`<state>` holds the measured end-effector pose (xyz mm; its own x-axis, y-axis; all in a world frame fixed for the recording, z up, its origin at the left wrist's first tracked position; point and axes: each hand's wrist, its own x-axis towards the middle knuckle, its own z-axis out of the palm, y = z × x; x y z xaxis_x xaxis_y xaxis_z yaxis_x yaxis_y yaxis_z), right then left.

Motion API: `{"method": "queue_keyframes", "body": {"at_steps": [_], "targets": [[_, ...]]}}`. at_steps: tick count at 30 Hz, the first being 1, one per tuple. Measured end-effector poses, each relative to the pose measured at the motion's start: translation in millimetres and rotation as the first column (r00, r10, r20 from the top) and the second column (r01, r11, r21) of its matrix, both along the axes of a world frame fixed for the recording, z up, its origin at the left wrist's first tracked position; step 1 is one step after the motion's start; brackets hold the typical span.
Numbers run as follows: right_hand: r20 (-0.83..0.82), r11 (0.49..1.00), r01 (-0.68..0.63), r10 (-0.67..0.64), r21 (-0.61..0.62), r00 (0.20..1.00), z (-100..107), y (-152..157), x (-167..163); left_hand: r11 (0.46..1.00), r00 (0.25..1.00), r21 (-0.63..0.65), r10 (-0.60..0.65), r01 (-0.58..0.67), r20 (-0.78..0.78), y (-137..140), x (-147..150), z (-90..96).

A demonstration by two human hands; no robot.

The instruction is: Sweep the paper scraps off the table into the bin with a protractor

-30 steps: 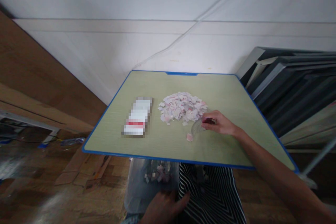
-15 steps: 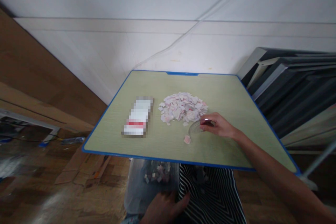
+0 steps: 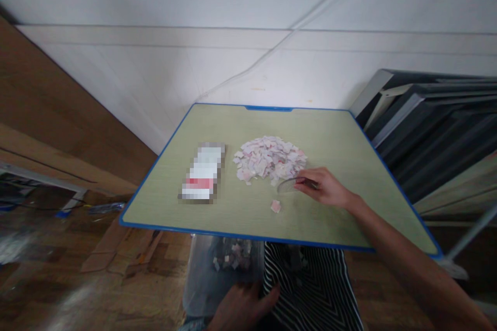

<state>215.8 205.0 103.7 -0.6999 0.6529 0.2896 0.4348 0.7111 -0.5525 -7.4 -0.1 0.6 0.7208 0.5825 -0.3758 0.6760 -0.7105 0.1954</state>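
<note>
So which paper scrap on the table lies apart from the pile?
The pinkish scrap between the pile and the table's near edge: it lies alone; the others there bunch at the pile.

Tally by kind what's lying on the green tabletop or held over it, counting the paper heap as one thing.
Paper heap: 1
Pale pink scrap lying apart from it: 1
Blurred-out white oblong with a red band: 1
See-through item in the right hand: 1
Total: 4
</note>
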Motion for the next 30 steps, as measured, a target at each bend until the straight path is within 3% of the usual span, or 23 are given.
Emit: {"method": "queue_keyframes", "body": {"at_steps": [8,12,17,22,26,30], "targets": [[-0.007,0.976,-0.156,0.157,-0.153,0.988,3.0,-0.4,0.2,1.0,0.999,-0.004,0.027,-0.027,0.024,1.7,0.6,4.9],[-0.023,0.981,-0.101,0.099,-0.168,0.995,-2.4,-0.1,-2.2,1.0,1.0,-0.014,0.011,-0.011,0.014,1.8,0.8,4.8],[-0.05,0.999,0.017,-0.02,-0.05,0.999,-7.1,-0.6,-3.8,1.0,1.0,-0.001,0.0,0.0,0.01,2.6,2.1,6.0],[-0.015,0.999,-0.044,0.044,-0.019,0.999,-5.6,-0.8,-3.9,1.0,1.0,-0.006,0.019,-0.019,0.021,3.6,3.0,7.0],[-0.035,0.99,0.09,-0.086,0.113,0.996,-9.9,0.9,-2.8,1.0,0.998,0.009,0.02,-0.021,0.061,2.1,1.8,3.6],[-0.041,0.983,0.115,-0.11,0.142,0.993,-11.8,2.4,-0.8,1.0,0.999,0.0,0.016,-0.016,0.035,3.4,2.4,6.7]]}}
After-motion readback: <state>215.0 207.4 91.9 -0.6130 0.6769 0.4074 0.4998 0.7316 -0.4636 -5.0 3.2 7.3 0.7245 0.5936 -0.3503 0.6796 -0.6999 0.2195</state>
